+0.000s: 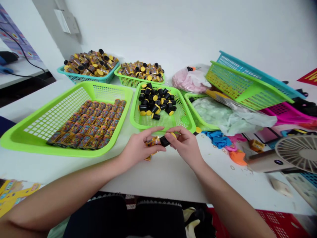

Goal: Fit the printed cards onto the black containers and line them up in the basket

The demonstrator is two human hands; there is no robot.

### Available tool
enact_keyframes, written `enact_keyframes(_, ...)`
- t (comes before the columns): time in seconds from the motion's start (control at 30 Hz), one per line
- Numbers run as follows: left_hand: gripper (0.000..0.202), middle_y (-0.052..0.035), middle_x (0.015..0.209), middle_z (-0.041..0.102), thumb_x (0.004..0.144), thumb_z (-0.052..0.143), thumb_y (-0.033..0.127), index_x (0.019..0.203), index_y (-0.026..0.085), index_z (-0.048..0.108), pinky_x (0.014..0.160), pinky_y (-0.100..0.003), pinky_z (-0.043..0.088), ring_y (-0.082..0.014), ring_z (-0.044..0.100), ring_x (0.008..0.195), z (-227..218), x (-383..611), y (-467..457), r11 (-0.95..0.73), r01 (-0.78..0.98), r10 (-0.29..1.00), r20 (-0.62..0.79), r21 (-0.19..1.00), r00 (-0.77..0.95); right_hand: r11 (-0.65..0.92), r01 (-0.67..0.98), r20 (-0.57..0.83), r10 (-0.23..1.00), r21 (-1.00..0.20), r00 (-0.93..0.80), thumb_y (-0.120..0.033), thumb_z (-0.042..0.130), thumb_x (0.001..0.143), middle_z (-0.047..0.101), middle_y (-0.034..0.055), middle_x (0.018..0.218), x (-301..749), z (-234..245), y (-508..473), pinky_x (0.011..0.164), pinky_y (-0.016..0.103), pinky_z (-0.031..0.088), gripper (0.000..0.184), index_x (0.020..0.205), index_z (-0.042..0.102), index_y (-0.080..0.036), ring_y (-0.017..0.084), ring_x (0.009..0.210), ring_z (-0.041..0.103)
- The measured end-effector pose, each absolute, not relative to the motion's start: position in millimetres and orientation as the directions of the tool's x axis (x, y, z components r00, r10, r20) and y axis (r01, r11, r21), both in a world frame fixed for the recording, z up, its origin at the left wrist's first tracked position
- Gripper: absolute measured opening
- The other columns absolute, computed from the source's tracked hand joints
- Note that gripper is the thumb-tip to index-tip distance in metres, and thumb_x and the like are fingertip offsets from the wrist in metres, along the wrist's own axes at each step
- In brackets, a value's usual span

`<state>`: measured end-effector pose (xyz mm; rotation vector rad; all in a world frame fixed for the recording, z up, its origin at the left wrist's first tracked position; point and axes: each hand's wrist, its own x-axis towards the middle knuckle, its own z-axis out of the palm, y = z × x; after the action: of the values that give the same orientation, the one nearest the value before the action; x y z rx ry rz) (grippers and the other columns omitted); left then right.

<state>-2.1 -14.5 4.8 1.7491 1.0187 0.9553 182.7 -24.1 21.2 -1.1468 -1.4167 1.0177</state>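
Observation:
In front of the middle basket, both of my hands meet over the white table. My left hand (137,147) pinches a shiny printed wrapper sleeve (153,141) between thumb and fingers. Closed on a small black canister (164,141) with a yellow lid, my right hand (187,145) holds it against the sleeve's open end. How far the canister sits inside the sleeve, I cannot tell. More printed wrapper (148,158) shows just below my left fingers. Similar black canisters (156,107) with yellow lids lie loose in the green middle basket (137,123).
Rows of printed canisters (92,124) lie in a large green basket (15,140) at left. Behind, a blue basket (74,78) and a green basket (126,81) hold heaps of them. Plastic bags (215,110), tilted baskets (247,86) and a fan (297,153) crowd the right.

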Motion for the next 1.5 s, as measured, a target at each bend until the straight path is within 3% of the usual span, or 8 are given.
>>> enact_keyframes(0.13, 0.083, 0.0038, 0.078, 0.075, 0.069, 0.085, 0.036, 0.143, 0.029, 0.048, 0.055, -0.018, 0.048, -0.0107, 0.061, 0.056, 4.5, -3.5, -17.8, -0.293, 0.265, 0.924, 0.200, 0.919, 0.327, 0.126, 0.095, 0.128, 0.992, -0.987, 0.020, -0.051, 0.081, 0.072, 0.051, -0.0074, 0.050, 178.8, 16.7, -26.8, 0.040, 0.021, 0.029, 0.038, 0.080, 0.060, -0.021, 0.007, 0.042, 0.041)
enact_keyframes(0.43, 0.057, 0.0069, 0.082, 0.076, 0.080, 0.073, 0.023, 0.134, 0.030, 0.055, 0.059, -0.016, 0.050, -0.0077, 0.061, 0.058, 7.2, -10.3, -20.0, -0.530, 0.322, 0.814, 0.364, 0.784, 0.453, -0.003, -0.148, 0.007, 0.997, -0.989, -0.071, -0.051, 0.080, 0.074, 0.058, -0.0070, 0.052, 177.1, 11.6, -29.2, 0.034, 0.018, 0.028, 0.041, 0.076, 0.054, -0.020, 0.005, 0.034, 0.043)
enact_keyframes(0.6, 0.058, 0.0036, 0.100, 0.078, 0.083, 0.071, 0.022, 0.137, 0.031, 0.052, 0.075, -0.019, 0.055, -0.0122, 0.072, 0.084, 6.6, -10.8, -16.9, -0.578, 0.329, 0.787, 0.404, 0.747, 0.466, 0.023, -0.130, 0.028, 0.999, -0.991, -0.037, -0.051, 0.078, 0.076, 0.060, -0.0056, 0.049, 179.2, 10.4, -29.4, 0.032, 0.017, 0.031, 0.041, 0.075, 0.052, -0.020, 0.006, 0.033, 0.046)
enact_keyframes(0.77, 0.057, 0.0027, 0.100, 0.078, 0.090, 0.059, 0.016, 0.144, 0.029, 0.044, 0.073, -0.017, 0.054, -0.0103, 0.074, 0.084, 5.8, -13.8, -14.5, -0.598, 0.362, 0.778, 0.410, 0.715, 0.476, 0.069, -0.095, 0.072, 0.997, -0.993, -0.032, -0.049, 0.077, 0.079, 0.063, -0.0040, 0.052, 181.6, 7.5, -29.6, 0.033, 0.017, 0.036, 0.038, 0.077, 0.053, -0.020, 0.007, 0.033, 0.049)
enact_keyframes(1.0, 0.070, 0.0028, 0.094, 0.079, 0.088, 0.044, 0.008, 0.153, 0.026, 0.026, 0.072, -0.020, 0.056, -0.0120, 0.074, 0.085, 3.1, -14.6, -10.9, -0.635, 0.369, 0.714, 0.335, 0.679, 0.615, 0.187, -0.243, 0.179, 0.982, -0.952, 0.054, -0.047, 0.077, 0.079, 0.061, -0.0062, 0.059, 185.9, 19.4, -25.0, 0.031, 0.017, 0.036, 0.036, 0.074, 0.054, -0.020, 0.006, 0.034, 0.050)
enact_keyframes(1.13, 0.072, 0.0018, 0.073, 0.076, 0.088, 0.053, 0.015, 0.153, 0.020, 0.023, 0.060, -0.021, 0.053, -0.0162, 0.074, 0.071, 6.8, -10.2, -11.0, -0.540, 0.423, 0.781, 0.246, 0.728, 0.573, 0.227, -0.230, 0.243, 0.969, -0.946, -0.044, -0.049, 0.076, 0.079, 0.064, -0.0037, 0.070, 191.5, 24.0, -27.4, 0.034, 0.019, 0.043, 0.032, 0.084, 0.062, -0.020, 0.007, 0.039, 0.055)
enact_keyframes(1.27, 0.086, 0.0046, 0.062, 0.071, 0.085, 0.065, 0.022, 0.156, 0.021, 0.017, 0.051, -0.020, 0.047, -0.0151, 0.067, 0.052, 8.7, -7.7, -10.9, -0.470, 0.416, 0.776, 0.140, 0.779, 0.615, 0.298, -0.167, 0.330, 0.918, -0.940, -0.219, -0.037, 0.070, 0.087, 0.065, -0.0011, 0.073, 198.9, 17.0, -31.3, 0.040, 0.020, 0.049, 0.022, 0.104, 0.068, -0.023, 0.009, 0.050, 0.059)
enact_keyframes(1.5, 0.099, 0.0055, 0.059, 0.068, 0.083, 0.071, 0.024, 0.158, 0.023, 0.008, 0.054, -0.022, 0.049, -0.0176, 0.068, 0.056, 0.3, -7.5, -8.0, -0.476, 0.336, 0.731, 0.153, 0.813, 0.665, 0.523, -0.036, 0.515, 0.822, -0.852, -0.242, -0.023, 0.068, 0.088, 0.066, 0.0047, 0.101, 198.0, 23.4, -33.3, 0.043, 0.020, 0.052, 0.023, 0.111, 0.074, -0.027, 0.007, 0.054, 0.061)
